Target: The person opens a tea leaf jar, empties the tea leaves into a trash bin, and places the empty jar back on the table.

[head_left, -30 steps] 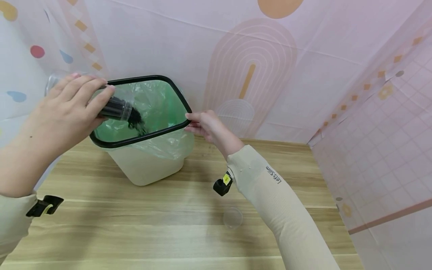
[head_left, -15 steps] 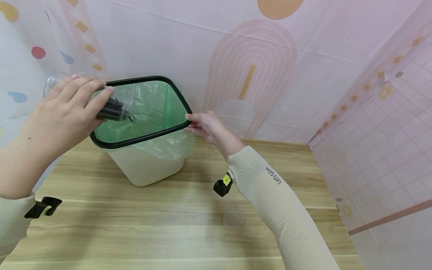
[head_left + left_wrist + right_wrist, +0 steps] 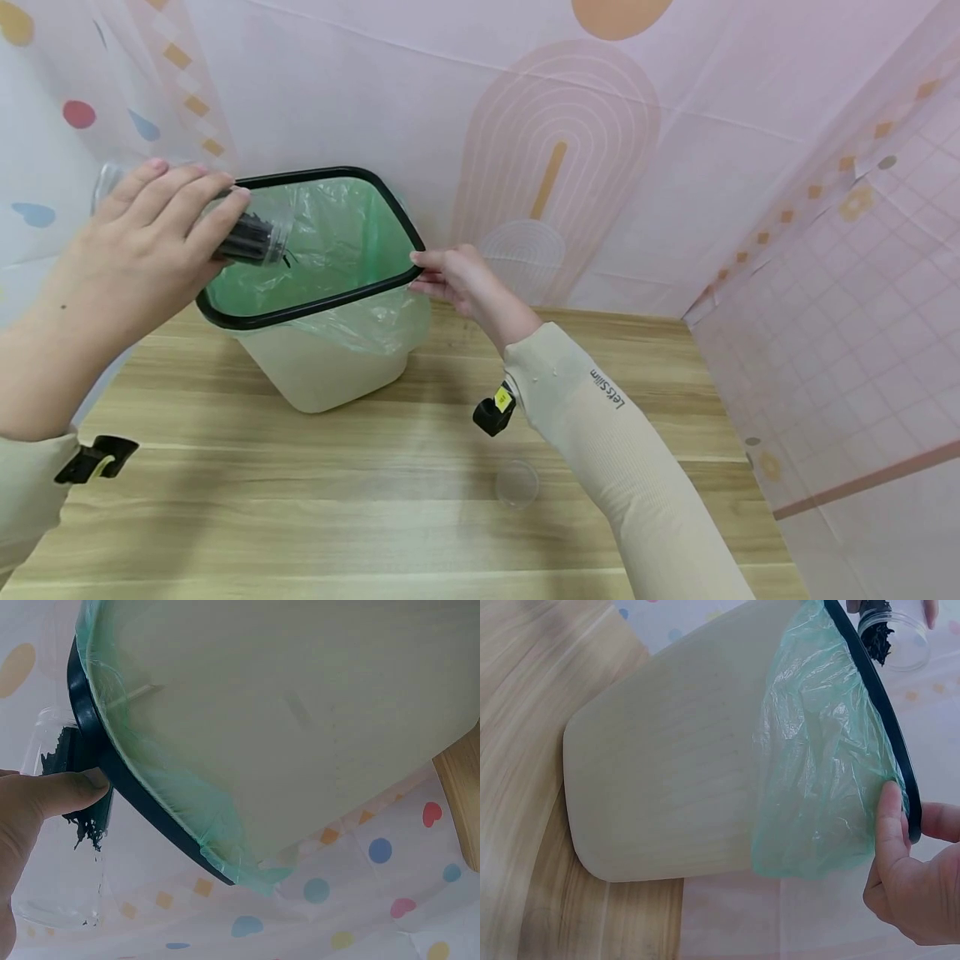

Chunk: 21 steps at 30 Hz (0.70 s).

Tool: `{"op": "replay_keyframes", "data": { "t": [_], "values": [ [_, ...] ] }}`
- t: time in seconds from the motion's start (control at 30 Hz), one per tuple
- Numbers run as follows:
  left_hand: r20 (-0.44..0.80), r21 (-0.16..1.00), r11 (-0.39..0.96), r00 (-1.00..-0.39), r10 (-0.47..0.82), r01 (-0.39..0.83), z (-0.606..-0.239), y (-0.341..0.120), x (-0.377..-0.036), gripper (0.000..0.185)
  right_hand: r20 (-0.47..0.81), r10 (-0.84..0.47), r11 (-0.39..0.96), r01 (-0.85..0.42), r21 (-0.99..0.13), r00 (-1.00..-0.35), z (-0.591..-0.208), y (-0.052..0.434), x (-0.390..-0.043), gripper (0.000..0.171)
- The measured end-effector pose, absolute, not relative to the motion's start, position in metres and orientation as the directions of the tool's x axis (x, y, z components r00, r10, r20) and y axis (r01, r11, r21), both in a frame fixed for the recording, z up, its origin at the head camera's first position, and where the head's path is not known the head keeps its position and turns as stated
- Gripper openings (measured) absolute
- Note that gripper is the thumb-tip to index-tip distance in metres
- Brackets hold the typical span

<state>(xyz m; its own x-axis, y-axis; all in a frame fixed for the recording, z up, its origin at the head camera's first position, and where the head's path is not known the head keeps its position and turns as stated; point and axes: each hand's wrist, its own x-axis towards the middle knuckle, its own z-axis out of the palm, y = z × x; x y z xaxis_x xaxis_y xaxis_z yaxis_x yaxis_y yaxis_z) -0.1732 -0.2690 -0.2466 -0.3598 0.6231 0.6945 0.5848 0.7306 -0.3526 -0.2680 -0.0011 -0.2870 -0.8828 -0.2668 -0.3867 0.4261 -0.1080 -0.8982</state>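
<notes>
A cream trash can (image 3: 330, 367) with a black rim (image 3: 322, 310) and a green plastic bag liner (image 3: 337, 225) stands on the wooden surface. My left hand (image 3: 150, 225) grips a clear plastic jar (image 3: 279, 229), tipped so its open mouth points right over the bin. Black shredded bits (image 3: 247, 242) lie inside the jar, a few strands at its mouth; in the right wrist view the dark shreds (image 3: 876, 641) also show there. At the bin's right corner my right hand (image 3: 468, 283) pinches the rim between thumb and fingers, with the bag's edge folded over beneath.
A clear round lid (image 3: 517, 484) lies on the wood-grain tabletop (image 3: 360, 517) in front of the bin. Close behind hangs a patterned cloth wall (image 3: 337, 92), and another cloth wall (image 3: 847, 292) bounds the right side.
A second ago a dark clump was falling from the jar into the bin; now only a few strands show at its mouth. Both hands have stayed nearly in place.
</notes>
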Motion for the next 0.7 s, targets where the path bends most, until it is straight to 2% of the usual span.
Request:
{"op": "replay_keyframes", "data": {
  "t": [0.27, 0.7],
  "values": [
    [0.686, -0.354, 0.732, -0.371, 0.626, 0.582, -0.246, -0.2678, -0.1729, 0.042, -0.382, -0.265, -0.11, 0.422, -0.9, -0.885, -0.2873, -0.0014, -0.2681, 0.01],
    [0.694, -0.366, 0.719, -0.342, 0.634, 0.59, -0.2477, -0.2697, -0.1745, 0.037, -0.385, -0.265, -0.124, 0.427, -0.895, -0.884, -0.2867, -0.0022, -0.2673, 0.008]
  ]
}}
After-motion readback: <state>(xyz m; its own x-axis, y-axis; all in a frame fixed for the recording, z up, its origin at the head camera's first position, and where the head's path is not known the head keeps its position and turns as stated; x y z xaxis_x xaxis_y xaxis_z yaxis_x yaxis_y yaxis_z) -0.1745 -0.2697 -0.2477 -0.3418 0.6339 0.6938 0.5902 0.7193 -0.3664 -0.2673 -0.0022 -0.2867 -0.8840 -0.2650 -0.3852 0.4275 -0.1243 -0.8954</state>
